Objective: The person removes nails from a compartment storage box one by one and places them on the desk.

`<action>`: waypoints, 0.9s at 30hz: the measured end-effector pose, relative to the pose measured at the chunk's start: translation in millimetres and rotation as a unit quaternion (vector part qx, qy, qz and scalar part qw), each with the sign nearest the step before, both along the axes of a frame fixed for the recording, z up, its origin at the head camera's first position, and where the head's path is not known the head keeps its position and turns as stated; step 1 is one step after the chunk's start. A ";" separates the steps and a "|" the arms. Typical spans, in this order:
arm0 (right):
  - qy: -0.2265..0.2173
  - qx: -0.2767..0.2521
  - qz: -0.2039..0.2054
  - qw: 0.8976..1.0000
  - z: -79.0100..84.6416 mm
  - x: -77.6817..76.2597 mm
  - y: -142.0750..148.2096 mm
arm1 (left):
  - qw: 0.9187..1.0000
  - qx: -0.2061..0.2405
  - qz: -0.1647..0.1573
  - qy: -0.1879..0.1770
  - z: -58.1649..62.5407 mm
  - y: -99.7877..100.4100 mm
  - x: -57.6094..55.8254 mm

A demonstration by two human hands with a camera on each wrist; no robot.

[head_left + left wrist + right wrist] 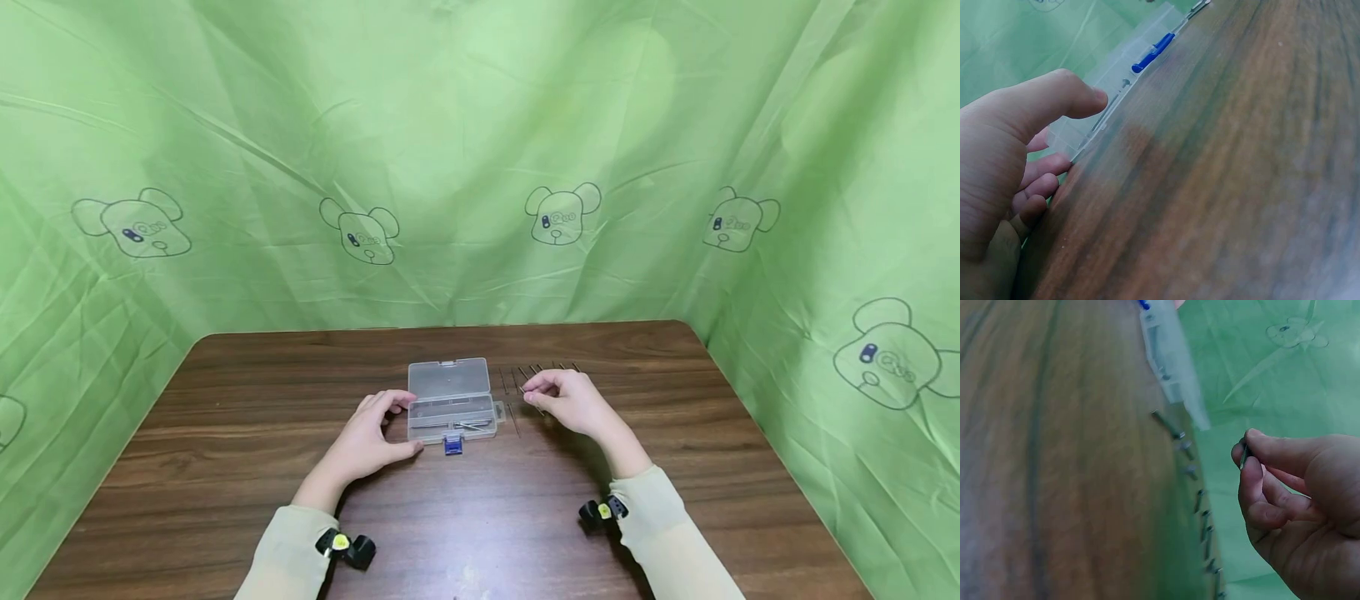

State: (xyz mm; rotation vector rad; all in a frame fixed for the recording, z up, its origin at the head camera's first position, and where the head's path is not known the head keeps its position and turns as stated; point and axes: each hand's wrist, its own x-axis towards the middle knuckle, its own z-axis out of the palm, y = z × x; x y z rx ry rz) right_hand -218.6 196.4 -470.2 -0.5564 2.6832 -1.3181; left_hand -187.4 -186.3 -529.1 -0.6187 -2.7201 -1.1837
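Observation:
A clear plastic box (453, 409) with a blue latch (453, 444) lies on the table, its lid (448, 379) folded back. Several thin metal pins (472, 426) lie in its front compartment. My left hand (369, 437) holds the box's left end, thumb at the front corner and fingers farther back. To the right of the box, my right hand (573, 402) pinches one slim nail-like metal pin (1244, 455) between thumb and fingertips, above the table. One loose pin (513, 420) lies between the box and this hand.
More loose pins (504, 381) lie in a spread-out row right of the box, partly behind my right hand. The brown wooden table (465, 533) ends at a green cloth backdrop (450, 283) at the back and sides.

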 end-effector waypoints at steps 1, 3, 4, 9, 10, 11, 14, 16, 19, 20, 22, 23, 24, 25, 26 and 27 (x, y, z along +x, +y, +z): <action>-0.011 -0.007 0.001 1.000 -2.5 -0.4 0.9 | 1.000 -0.001 0.000 0.000 0.1 0.1 0.2; -0.027 -0.018 0.003 0.999 -8.0 -1.5 2.9 | 1.000 -0.001 0.001 0.001 0.1 0.4 0.4; -0.033 -0.023 0.003 0.999 -10.6 -1.8 3.8 | 1.000 -0.003 0.001 0.001 0.0 0.6 0.5; -0.046 -0.032 0.007 0.998 -22.1 -4.7 8.3 | 1.000 -0.007 0.001 -0.003 1.0 2.2 0.0; -0.048 -0.031 0.008 0.998 -24.1 -5.3 8.9 | 1.000 -0.007 0.001 -0.005 1.1 2.3 -0.1; -0.047 -0.030 0.010 0.998 -26.5 -6.4 9.5 | 1.000 -0.007 0.001 -0.007 1.2 2.3 -0.2; -0.036 -0.019 0.015 0.999 -32.5 -8.4 10.4 | 1.000 -0.005 0.002 -0.009 0.4 1.8 -0.3; -0.023 -0.011 0.014 1.000 -35.2 -9.0 10.3 | 1.000 -0.005 0.001 -0.010 -0.4 1.2 -0.4; -0.003 0.009 0.003 1.000 -37.2 -9.2 8.2 | 1.000 -0.006 0.002 -0.009 -1.2 0.2 0.0; 0.001 0.016 -0.002 1.000 -38.1 -9.4 7.2 | 1.000 -0.006 0.003 -0.008 -1.4 -0.2 0.1; 0.009 0.025 -0.011 1.000 -39.3 -9.7 5.4 | 1.000 -0.006 0.004 -0.007 -1.7 -0.7 0.4; 0.012 0.027 -0.013 0.999 -39.9 -9.9 4.8 | 1.000 -0.007 0.005 -0.007 -1.7 -0.7 0.5; 0.013 0.029 -0.017 0.999 -40.3 -10.0 4.3 | 1.000 -0.006 0.005 -0.007 -1.7 -0.6 0.4; 0.014 0.030 -0.020 0.999 -40.6 -10.0 3.9 | 1.000 -0.006 0.005 -0.006 -1.8 -0.4 0.3; 0.014 0.030 -0.024 0.999 -41.0 -10.0 3.9 | 1.000 -0.006 0.005 -0.006 -1.8 -0.2 0.2; 0.014 0.030 -0.026 0.999 -40.7 -9.8 3.9 | 1.000 -0.005 0.004 -0.007 -1.8 0.3 0.0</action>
